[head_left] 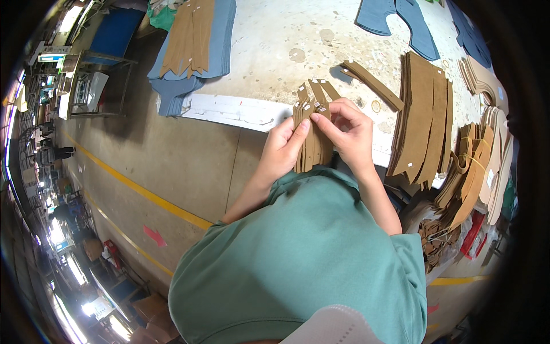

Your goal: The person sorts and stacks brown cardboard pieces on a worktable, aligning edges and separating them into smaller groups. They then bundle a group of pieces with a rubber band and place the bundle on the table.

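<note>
At the near edge of the white table, a bundle of narrow brown strips (307,147) with small white stickers at their upper ends is between my hands. My left hand (282,147) is closed on its left side, with the thumb lying along the front. My right hand (350,129) is closed on the upper right part of the bundle, thumb against the strips and fingers curled. A few strip ends fan apart above my thumbs. Part of the right hand's grip is hidden behind its own fingers. A loose brown strip stack (373,86) lies beyond my right hand.
Wide brown pieces (424,114) are stacked on the table (275,46) at right, beside tied brown bundles (472,160). Blue cut pieces (415,31) lie at the far right. More brown pieces (189,37) rest on blue ones at far left. A yellow line (143,192) crosses the floor.
</note>
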The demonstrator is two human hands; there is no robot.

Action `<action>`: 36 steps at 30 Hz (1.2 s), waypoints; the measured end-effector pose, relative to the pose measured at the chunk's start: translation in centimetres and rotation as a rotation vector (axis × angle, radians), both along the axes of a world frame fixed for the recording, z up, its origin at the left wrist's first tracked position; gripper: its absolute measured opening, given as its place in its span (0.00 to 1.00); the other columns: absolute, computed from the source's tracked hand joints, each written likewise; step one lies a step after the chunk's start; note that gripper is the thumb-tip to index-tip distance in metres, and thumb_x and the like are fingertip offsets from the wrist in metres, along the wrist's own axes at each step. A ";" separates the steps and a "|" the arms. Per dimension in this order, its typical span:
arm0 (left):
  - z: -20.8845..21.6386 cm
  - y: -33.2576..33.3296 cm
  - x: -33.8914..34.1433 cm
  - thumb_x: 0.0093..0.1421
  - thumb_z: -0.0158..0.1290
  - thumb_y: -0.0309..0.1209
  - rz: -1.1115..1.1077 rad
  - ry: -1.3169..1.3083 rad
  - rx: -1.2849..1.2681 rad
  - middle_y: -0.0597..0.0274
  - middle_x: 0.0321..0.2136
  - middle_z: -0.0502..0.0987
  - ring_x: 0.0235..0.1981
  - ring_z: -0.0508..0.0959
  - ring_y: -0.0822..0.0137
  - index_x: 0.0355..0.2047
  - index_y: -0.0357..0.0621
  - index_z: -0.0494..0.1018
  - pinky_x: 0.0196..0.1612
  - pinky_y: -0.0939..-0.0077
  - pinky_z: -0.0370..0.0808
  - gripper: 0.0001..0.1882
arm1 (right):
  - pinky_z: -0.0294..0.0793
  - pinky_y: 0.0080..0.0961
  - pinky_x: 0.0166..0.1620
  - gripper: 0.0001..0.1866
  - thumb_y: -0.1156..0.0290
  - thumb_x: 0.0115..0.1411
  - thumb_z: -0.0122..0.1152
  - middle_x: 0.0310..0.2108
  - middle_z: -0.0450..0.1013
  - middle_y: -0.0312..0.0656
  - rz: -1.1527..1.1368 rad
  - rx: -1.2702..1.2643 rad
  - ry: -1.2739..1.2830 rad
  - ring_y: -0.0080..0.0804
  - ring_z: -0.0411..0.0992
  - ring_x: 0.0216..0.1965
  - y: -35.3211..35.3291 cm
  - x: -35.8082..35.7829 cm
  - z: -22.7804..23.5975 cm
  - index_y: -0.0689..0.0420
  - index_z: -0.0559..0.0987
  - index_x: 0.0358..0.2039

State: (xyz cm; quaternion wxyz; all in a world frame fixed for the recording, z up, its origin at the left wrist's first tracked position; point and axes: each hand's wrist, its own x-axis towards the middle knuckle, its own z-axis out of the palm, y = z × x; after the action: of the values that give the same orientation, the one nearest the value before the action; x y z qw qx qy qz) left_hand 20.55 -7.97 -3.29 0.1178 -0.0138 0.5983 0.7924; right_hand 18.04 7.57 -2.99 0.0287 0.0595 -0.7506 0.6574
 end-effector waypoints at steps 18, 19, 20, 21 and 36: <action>-1.1 -0.2 -1.1 0.68 0.49 0.32 -0.058 0.000 0.023 0.65 0.35 0.79 0.35 0.77 0.79 0.46 0.34 0.73 0.40 0.83 0.75 0.13 | 0.69 0.13 0.35 0.06 0.76 0.56 0.67 0.30 0.73 0.32 0.035 -0.066 -0.167 0.14 0.69 0.31 1.0 -1.1 -0.5 0.63 0.80 0.33; -1.0 -0.2 -1.1 0.68 0.49 0.31 -0.057 -0.028 0.032 0.65 0.36 0.79 0.35 0.77 0.79 0.46 0.34 0.73 0.40 0.83 0.75 0.13 | 0.73 0.15 0.39 0.04 0.77 0.58 0.66 0.34 0.76 0.34 0.028 -0.031 -0.222 0.17 0.73 0.35 1.1 -1.1 -0.5 0.63 0.80 0.33; -0.9 -0.1 -1.0 0.68 0.49 0.31 -0.031 -0.056 0.089 0.65 0.36 0.79 0.35 0.76 0.79 0.47 0.34 0.73 0.40 0.83 0.75 0.13 | 0.73 0.15 0.38 0.04 0.77 0.58 0.66 0.33 0.75 0.34 0.041 -0.080 -0.233 0.16 0.73 0.34 1.2 -1.1 -0.5 0.63 0.80 0.33; -0.7 0.0 -1.0 0.68 0.49 0.31 -0.005 -0.097 0.139 0.65 0.36 0.79 0.35 0.76 0.80 0.47 0.34 0.73 0.40 0.83 0.75 0.13 | 0.73 0.15 0.38 0.04 0.77 0.58 0.66 0.32 0.75 0.34 0.041 -0.133 -0.248 0.16 0.73 0.34 1.3 -1.1 -0.5 0.62 0.80 0.33; -1.0 0.2 -1.1 0.69 0.48 0.30 0.011 -0.065 0.146 0.61 0.40 0.79 0.38 0.77 0.78 0.48 0.34 0.73 0.42 0.82 0.75 0.13 | 0.74 0.14 0.37 0.04 0.77 0.58 0.65 0.31 0.75 0.33 0.037 -0.148 -0.219 0.16 0.73 0.33 1.3 -1.0 -0.9 0.62 0.79 0.33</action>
State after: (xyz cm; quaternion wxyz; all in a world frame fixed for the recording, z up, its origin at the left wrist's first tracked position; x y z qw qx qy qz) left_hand 19.45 -7.80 -4.30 0.1336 -0.0339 0.5346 0.8338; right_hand 17.09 8.85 -3.84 -0.0612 -0.0010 -0.6975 0.7140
